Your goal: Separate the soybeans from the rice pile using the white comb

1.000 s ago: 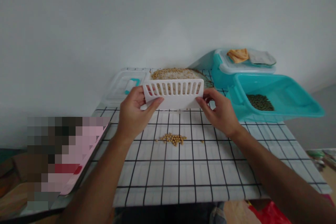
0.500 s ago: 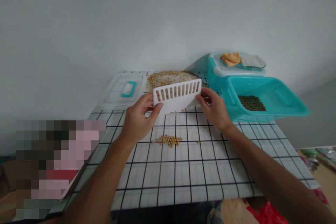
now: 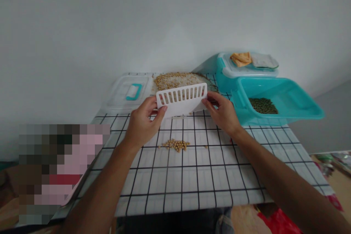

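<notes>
Between my two hands is a white slotted plastic panel [image 3: 182, 100], held upright and slightly tilted, with a row of slots along its top. My left hand [image 3: 144, 120] pinches its left end, thumb on the near face. At the right end, my right hand [image 3: 221, 111] grips it the same way. Behind the panel spreads a pile of yellow beans mixed with white grains [image 3: 178, 79], partly hidden by it. On the near side, a small heap of yellow beans [image 3: 177, 145] rests on the checked tablecloth [image 3: 192, 179].
To the right, a teal bin [image 3: 296, 98] holds dark green beans [image 3: 263, 106]. Behind it, a lidded teal box [image 3: 223, 67] carries an orange cloth [image 3: 241, 59] and a grey cloth [image 3: 264, 61]. A clear lid with a teal handle [image 3: 134, 92] lies at left. A pixelated area covers the lower left.
The panel and both hands have shifted slightly left. Both hands keep their hold on it, and the small bean heap looks unchanged.
</notes>
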Tool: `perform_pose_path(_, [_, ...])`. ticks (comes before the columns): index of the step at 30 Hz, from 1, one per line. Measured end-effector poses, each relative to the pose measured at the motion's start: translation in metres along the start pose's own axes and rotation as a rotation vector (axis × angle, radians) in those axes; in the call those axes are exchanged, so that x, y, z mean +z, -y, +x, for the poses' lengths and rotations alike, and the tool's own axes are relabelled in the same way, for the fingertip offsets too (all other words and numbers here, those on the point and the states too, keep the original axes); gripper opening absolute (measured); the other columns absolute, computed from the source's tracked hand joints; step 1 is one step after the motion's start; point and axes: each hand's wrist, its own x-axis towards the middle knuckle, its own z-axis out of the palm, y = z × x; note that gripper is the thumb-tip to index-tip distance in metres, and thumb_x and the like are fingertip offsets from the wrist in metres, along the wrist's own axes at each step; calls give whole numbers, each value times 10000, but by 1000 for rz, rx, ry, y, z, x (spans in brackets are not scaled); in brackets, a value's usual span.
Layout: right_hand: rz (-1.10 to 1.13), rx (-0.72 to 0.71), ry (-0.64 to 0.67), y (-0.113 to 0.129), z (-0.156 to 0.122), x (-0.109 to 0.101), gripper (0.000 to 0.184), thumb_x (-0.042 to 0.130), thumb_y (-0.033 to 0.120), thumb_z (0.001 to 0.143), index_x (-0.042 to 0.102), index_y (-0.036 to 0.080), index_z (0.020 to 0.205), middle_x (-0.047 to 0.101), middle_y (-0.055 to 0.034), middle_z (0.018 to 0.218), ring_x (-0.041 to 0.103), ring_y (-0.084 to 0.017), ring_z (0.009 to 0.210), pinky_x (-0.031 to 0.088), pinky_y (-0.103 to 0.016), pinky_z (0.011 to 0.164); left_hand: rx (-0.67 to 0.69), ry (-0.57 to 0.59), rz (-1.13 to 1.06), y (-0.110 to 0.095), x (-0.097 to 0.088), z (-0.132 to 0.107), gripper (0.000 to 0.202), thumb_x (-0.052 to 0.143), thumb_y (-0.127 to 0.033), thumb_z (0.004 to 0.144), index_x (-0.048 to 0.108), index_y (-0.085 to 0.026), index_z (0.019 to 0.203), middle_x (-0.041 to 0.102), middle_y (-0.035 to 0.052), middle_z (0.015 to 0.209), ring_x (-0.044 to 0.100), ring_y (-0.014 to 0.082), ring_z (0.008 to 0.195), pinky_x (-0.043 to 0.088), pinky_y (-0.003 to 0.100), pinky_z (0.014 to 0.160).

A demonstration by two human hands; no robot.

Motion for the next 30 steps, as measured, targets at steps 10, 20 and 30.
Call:
perform_pose_path(10, [-146, -71, 70, 15, -11, -11, 192, 565, 287, 939, 665, 217, 1087, 705, -41, 929, 639, -175, 787, 522, -329, 742, -2, 14, 21, -3, -4, -4, 374, 644, -311, 896, 559, -217, 1248, 720, 91, 1179, 700, 234, 1060, 596, 365, 872])
perform_pose_path(20, [-97, -23, 148, 16, -15, -10, 246, 566, 325, 950, 642, 222, 1160, 705, -45, 960, 642, -177, 815, 520, -323, 715, -30, 24, 37, -2, -7, -5, 376, 618, -348, 900, 529, -223, 1244, 731, 82, 1104, 702, 230, 1008, 594, 377, 861])
perform_pose_path(30, [-58, 17, 150, 8, -10, -6, 230, 593, 345, 933, 669, 220, 1111, 729, -50, 972, 675, -192, 833, 548, -345, 742, -57, 74, 135, 11, -7, -1, 515, 699, -301, 819, 489, -224, 1283, 711, 93, 1148, 708, 228, 983, 610, 352, 795])
